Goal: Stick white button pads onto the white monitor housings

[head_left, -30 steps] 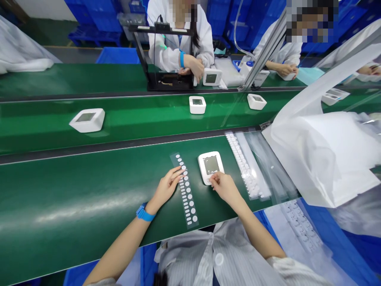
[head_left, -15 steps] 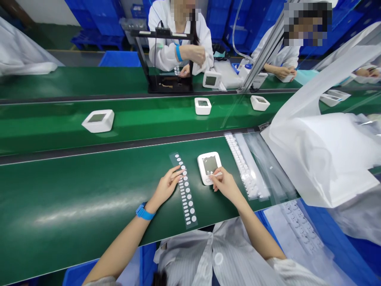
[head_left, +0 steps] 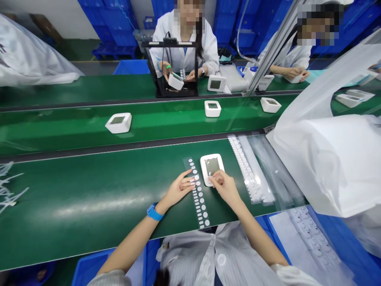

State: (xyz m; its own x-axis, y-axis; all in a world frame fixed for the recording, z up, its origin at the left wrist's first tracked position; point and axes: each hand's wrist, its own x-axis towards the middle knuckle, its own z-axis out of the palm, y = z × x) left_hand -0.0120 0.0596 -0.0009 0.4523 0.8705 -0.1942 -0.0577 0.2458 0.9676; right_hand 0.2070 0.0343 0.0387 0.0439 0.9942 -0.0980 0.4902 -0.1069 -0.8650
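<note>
Leftmost, thin white strips (head_left: pixel 11 192) are seen heaped at the edge of the green counter (head_left: pixel 89 186), and above them a white cloth (head_left: pixel 32 51) is draped at the far side. On the green belt (head_left: pixel 166 124) beyond the counter, a white device with a grey screen (head_left: pixel 119 123) is set down. Nearer, a blue wristband (head_left: pixel 155 212) is worn on the left wrist. The left hand (head_left: pixel 178 190) is laid palm inward with its fingers slightly spread, and their tips are rested on a clear sticker strip (head_left: pixel 200 194), on which round and oval white stickers are lined up. Across the belt, a black frame (head_left: pixel 156 71) is placed before a co-worker, by whom another device (head_left: pixel 176 81) is held. Just right of the sticker strip, a white screened device (head_left: pixel 212 167) is laid face up on the counter. Its lower front is touched by the right hand (head_left: pixel 224 186), whose thumb and forefinger are pressed together; whether anything thin is pinched there cannot be told. Farther right, packed sticker strips (head_left: pixel 245 171) are laid side by side, and a white bag (head_left: pixel 339 159) is piled up. Below, clear sheets (head_left: pixel 312 236) are marked with print too small to be read.
</note>
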